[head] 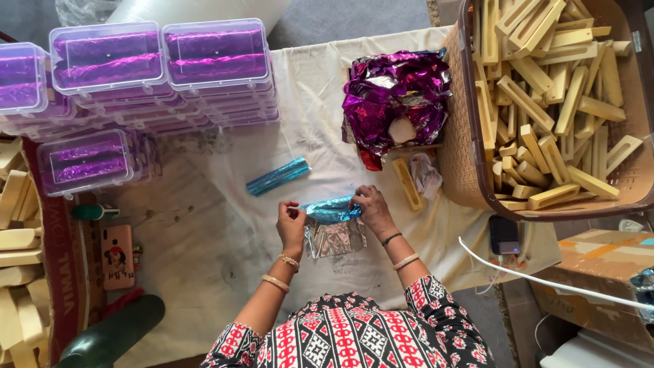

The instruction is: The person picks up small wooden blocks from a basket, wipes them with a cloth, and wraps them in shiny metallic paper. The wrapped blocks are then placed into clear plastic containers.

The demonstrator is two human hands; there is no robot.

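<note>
My left hand [291,223] and my right hand [371,210] each grip one end of a long piece half rolled in shiny blue foil [332,211]. The loose silvery flap of that foil sheet [335,238] hangs below it over the white cloth [225,225]. A finished blue-wrapped stick [278,176] lies on the cloth to the upper left of my hands. One bare wooden piece [407,184] rests just right of my right hand.
A brown basket [470,157] full of bare wooden pieces stands at right. Crumpled purple foil [397,95] fills a box behind my hands. Stacked clear boxes with purple-wrapped sticks [163,68] sit at upper left. A phone [117,257] and more wooden pieces [17,238] lie left.
</note>
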